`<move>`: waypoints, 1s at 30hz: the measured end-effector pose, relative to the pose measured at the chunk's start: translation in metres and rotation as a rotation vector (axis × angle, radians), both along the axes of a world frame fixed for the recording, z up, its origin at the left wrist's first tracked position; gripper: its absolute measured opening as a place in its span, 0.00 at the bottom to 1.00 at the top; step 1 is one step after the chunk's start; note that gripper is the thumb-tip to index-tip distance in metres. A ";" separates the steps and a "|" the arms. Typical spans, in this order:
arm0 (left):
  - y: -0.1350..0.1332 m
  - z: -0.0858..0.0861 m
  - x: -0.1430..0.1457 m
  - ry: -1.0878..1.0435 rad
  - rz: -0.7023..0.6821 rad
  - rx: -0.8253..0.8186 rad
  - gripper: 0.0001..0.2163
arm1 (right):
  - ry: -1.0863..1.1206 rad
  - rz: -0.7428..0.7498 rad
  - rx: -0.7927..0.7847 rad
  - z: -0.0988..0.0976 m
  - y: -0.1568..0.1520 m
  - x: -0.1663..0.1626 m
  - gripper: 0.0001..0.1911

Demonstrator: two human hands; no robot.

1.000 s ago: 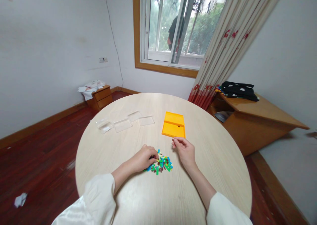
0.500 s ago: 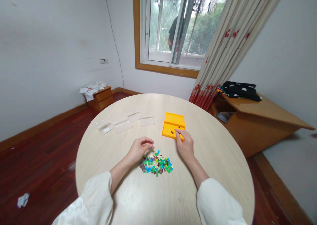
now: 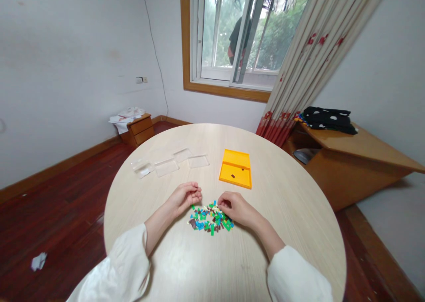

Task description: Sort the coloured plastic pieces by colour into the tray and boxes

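Our left hand [image 3: 182, 198] was loosely curled beside the bricks [image 3: 211, 225] on the desk [image 3: 186, 266], the fingers of our right hand [image 3: 236, 207] bunched over them; whether either gripped one, we couldn't tell. A yellow box [image 3: 236, 167] lay beyond.

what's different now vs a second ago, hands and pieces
The right hand has let go of a brown piece, now lying in the yellow box, and has come back nearer the person, to the pile of small pieces. The left hand has left the pile, moving farther out and a little left. The clear trays and box stayed put.
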State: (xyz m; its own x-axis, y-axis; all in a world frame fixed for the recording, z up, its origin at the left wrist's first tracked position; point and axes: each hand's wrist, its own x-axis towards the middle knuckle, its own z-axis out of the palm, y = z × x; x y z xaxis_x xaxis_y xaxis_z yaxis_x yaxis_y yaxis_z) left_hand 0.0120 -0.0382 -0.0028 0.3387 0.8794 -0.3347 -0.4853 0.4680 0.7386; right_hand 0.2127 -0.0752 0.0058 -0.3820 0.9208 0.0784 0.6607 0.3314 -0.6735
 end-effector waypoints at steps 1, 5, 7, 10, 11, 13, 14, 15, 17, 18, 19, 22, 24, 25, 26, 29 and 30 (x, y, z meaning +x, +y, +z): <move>0.000 0.000 0.000 -0.006 -0.012 -0.010 0.06 | -0.010 0.005 -0.004 0.000 0.000 0.001 0.09; -0.001 -0.003 -0.001 0.149 -0.058 0.154 0.03 | -0.030 0.012 0.010 -0.002 0.000 0.001 0.11; -0.003 -0.006 -0.002 0.408 -0.065 0.367 0.03 | -0.033 0.007 0.014 -0.003 0.000 0.000 0.11; -0.007 -0.009 -0.003 0.787 -0.127 0.703 0.02 | -0.010 0.003 0.007 -0.002 0.000 -0.001 0.11; -0.008 -0.009 -0.003 0.865 -0.163 0.786 0.03 | 0.006 0.009 0.001 -0.002 0.000 0.000 0.10; -0.010 -0.009 -0.003 0.959 -0.224 0.887 0.04 | 0.031 0.027 -0.012 -0.002 0.000 0.000 0.09; -0.010 -0.008 -0.004 0.982 -0.239 0.909 0.05 | 0.036 0.037 -0.017 -0.002 0.000 0.000 0.09; -0.010 -0.008 -0.004 0.989 -0.239 0.915 0.05 | 0.036 0.043 -0.017 -0.002 0.000 0.000 0.08; -0.009 -0.010 -0.004 0.954 -0.217 0.879 0.07 | 0.026 0.049 -0.010 -0.003 0.000 0.000 0.08; -0.008 -0.011 -0.004 0.910 -0.207 0.844 0.07 | 0.017 0.051 -0.005 -0.003 0.000 -0.001 0.08; -0.007 -0.013 -0.004 0.855 -0.198 0.798 0.07 | 0.009 0.054 0.000 -0.003 0.000 -0.001 0.08; -0.003 -0.018 -0.002 0.677 -0.188 0.631 0.05 | -0.003 0.079 0.017 -0.004 -0.001 -0.001 0.09; -0.002 -0.019 -0.001 0.563 -0.159 0.528 0.05 | 0.009 0.102 0.029 -0.004 -0.001 -0.002 0.09; -0.002 -0.018 -0.001 0.502 -0.136 0.484 0.06 | 0.019 0.107 0.034 -0.004 -0.001 -0.002 0.09; -0.002 -0.018 0.000 0.443 -0.115 0.446 0.08 | 0.035 0.101 0.043 -0.004 -0.001 -0.003 0.09; -0.004 -0.013 0.001 0.341 -0.082 0.369 0.14 | 0.109 0.023 0.103 -0.007 -0.001 -0.009 0.08; -0.005 -0.011 0.001 0.337 -0.087 0.358 0.16 | 0.138 -0.005 0.131 -0.008 -0.001 -0.012 0.08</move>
